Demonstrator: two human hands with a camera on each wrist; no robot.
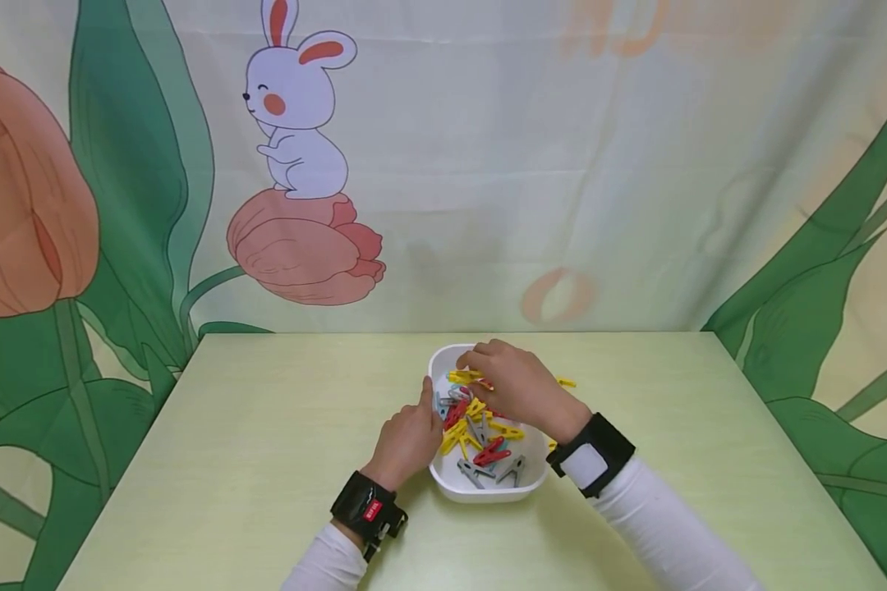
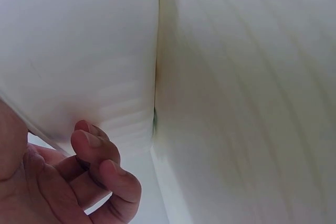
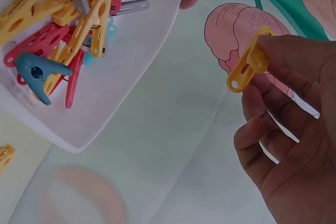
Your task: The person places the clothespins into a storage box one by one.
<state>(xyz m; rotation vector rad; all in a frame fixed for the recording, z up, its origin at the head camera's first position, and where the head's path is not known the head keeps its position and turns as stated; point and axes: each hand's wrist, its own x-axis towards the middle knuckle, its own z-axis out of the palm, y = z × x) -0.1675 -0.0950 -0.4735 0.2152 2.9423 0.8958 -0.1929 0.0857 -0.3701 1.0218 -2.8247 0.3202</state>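
A white plastic tub (image 1: pixel 480 495) stands on the table, holding a pile of small clothespins (image 1: pixel 480 427) in yellow, red, grey and blue. My left hand (image 1: pixel 406 439) grips its left side, index finger along the rim. In the left wrist view, curled fingers (image 2: pixel 107 169) lie by the tub's outer wall (image 2: pixel 94 51). Over the far end of the tub, my right hand (image 1: pixel 525 386) pinches a yellow clothespin (image 3: pixel 244 72) between thumb and fingers. From the right wrist view, that clothespin is held up apart from the pile.
A yellow clothespin (image 1: pixel 566 382) lies on the table right of the tub, and another yellow piece (image 1: pixel 552 445) shows beside the right wrist. The pale wooden table (image 1: pixel 266 427) meets a printed cloth (image 1: pixel 473 205) with a rabbit and tulips at its back edge.
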